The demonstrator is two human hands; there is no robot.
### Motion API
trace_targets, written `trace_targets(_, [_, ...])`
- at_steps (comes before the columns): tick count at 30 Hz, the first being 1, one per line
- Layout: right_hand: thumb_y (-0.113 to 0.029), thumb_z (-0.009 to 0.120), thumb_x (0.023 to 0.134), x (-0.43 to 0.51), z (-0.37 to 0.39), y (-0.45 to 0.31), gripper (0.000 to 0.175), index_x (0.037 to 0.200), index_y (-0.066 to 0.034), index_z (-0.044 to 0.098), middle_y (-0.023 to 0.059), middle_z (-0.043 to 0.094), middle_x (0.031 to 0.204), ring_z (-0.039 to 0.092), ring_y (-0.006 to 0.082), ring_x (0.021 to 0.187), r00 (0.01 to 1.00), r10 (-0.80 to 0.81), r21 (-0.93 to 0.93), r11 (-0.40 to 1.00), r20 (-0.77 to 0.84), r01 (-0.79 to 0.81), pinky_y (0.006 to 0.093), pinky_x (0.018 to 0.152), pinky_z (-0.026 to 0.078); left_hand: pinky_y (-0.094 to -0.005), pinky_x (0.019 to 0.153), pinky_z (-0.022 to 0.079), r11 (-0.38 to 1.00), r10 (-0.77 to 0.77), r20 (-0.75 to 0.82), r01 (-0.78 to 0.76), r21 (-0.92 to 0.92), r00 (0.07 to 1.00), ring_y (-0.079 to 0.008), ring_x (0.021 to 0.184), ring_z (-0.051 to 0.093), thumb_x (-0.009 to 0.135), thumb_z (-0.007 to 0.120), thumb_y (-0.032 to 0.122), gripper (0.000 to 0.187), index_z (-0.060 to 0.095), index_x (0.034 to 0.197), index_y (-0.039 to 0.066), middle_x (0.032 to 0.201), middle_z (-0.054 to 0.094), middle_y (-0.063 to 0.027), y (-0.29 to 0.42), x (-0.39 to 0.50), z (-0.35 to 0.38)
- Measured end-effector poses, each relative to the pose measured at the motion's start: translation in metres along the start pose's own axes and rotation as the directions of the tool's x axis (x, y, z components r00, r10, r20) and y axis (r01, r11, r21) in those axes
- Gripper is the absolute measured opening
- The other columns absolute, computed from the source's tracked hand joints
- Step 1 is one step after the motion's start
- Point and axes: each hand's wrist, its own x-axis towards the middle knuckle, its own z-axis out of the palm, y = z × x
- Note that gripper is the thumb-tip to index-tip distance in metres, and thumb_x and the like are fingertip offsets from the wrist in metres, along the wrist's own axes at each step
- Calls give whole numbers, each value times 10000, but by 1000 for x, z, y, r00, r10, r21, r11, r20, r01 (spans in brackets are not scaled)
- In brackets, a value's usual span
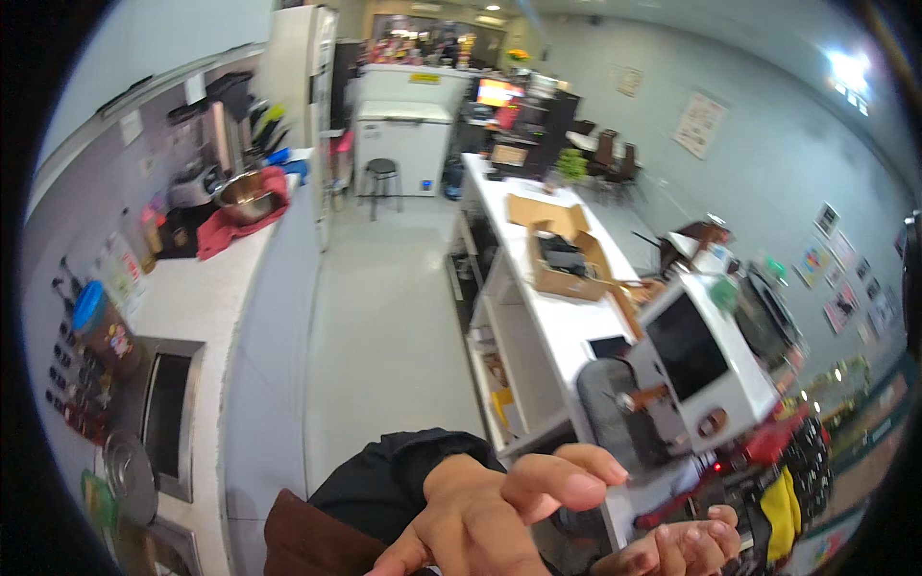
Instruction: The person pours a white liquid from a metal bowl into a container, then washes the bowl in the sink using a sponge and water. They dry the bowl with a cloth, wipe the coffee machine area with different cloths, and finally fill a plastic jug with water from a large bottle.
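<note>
My left hand [490, 511] is raised at the bottom middle, coming out of a black sleeve [403, 464]. Its fingers are spread and bent, and nothing is seen in them. To its right is my right hand [677, 547], fingers curled, partly cut off by the lower edge; whether it holds something cannot be made out. Neither hand visibly touches a surface. Brown cloth [310, 536] shows beside the left sleeve. Beyond the hands, a grey chair-like back [612, 410] and a white microwave-like appliance [688, 353] stand by the white counter [555, 324].
An open cardboard box [569, 284] with dark contents sits on that counter. Along the left worktop [194, 288] are a metal bowl [248, 198] on red cloth, a blue-lidded container [104, 324] and a sink [169, 417]. Between them runs a pale floor aisle [389, 324] towards a stool [382, 169] and chest freezer [403, 144].
</note>
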Motion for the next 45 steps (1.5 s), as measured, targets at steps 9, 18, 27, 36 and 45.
trace_targets(9, [-237, 533, 968, -1, 241, -44, 295, 816, -3, 630, 163, 538, 1050, 527, 374, 1043, 937, 337, 239, 906, 94, -349, 503, 882, 465, -623, 1073, 192, 606, 115, 198, -227, 762, 973, -310, 1401, 284, 1002, 375, 525, 465, 700, 1184, 247, 1442, 496, -10, 94, -2, -178])
trace_targets(18, [-281, 533, 975, -50, 413, -57, 331, 1051, 39, 575, 176, 571, 1040, 595, 293, 982, 979, 3, 241, 969, 205, -53, 368, 802, 522, -579, 1059, 212, 601, -19, 107, -74, 796, 994, -334, 1370, 297, 975, 325, 593, 568, 719, 1143, 219, 1439, 461, -89, 120, -16, -243])
trace_targets(27, [-339, 516, 986, -182, 611, -12, 348, 974, -7, 618, 159, 534, 1117, 582, 254, 997, 855, 292, 359, 814, 429, -458, 340, 791, 524, -536, 1045, 233, 911, -142, -194, 205, 358, 971, -358, 1339, 309, 948, 274, 662, 677, 738, 1101, 192, 1435, 426, -167, 27, -40, -377])
trace_targets(36, [-261, 613, 951, -159, 742, 34, 245, 947, -21, 660, 168, 588, 931, 578, 286, 915, 670, 506, 415, 532, 544, -738, 421, 740, 488, -493, 1030, 253, 965, -238, -291, 261, 42, 927, -382, 1308, 322, 921, 224, 730, 790, 757, 1059, 164, 1432, 391, -246, -31, -24, -536])
trace_targets(45, [-189, 664, 935, -172, 916, -3, 196, 834, -22, 674, 155, 560, 1174, 562, 276, 1071, 563, 501, 479, 298, 658, -826, 387, 873, 460, -451, 1003, 270, 950, -150, -268, 214, 228, 952, -360, 1223, 358, 925, 277, 721, 790, 762, 979, 101, 1425, 328, -278, 43, -5, -640])
